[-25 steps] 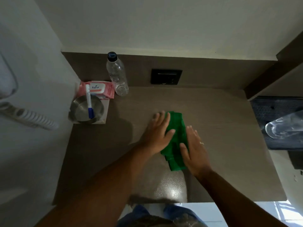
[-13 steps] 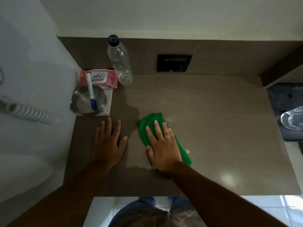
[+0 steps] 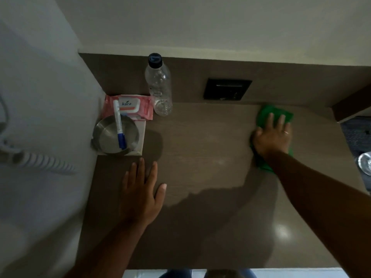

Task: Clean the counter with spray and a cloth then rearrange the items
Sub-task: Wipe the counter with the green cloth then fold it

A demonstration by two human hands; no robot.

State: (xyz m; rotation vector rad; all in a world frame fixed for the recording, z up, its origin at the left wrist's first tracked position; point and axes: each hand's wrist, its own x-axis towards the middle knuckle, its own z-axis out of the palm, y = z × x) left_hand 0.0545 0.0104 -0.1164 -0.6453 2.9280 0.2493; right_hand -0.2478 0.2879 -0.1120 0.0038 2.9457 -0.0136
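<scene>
My right hand (image 3: 272, 137) presses flat on a green cloth (image 3: 267, 114) at the far right of the brown counter (image 3: 200, 157), close to the back wall. My left hand (image 3: 141, 189) rests flat on the counter at the front left, fingers spread, holding nothing. In the back left corner a clear plastic bottle (image 3: 159, 87) with a dark cap stands upright. Beside it lies a pink wipes pack (image 3: 130, 105). A steel bowl (image 3: 114, 135) sits on a white square in front of the pack, with a blue-capped marker (image 3: 119, 123) lying across both.
A black wall socket (image 3: 226, 89) is set in the back panel. A white wall bounds the counter on the left, with a coiled white cord (image 3: 40, 161) on it. To the right, past the counter edge, a glass object (image 3: 364, 163) sits on a dark surface.
My right hand has swept the green cloth from the counter's middle to the far right back corner. My left hand has stayed flat at the front left.
</scene>
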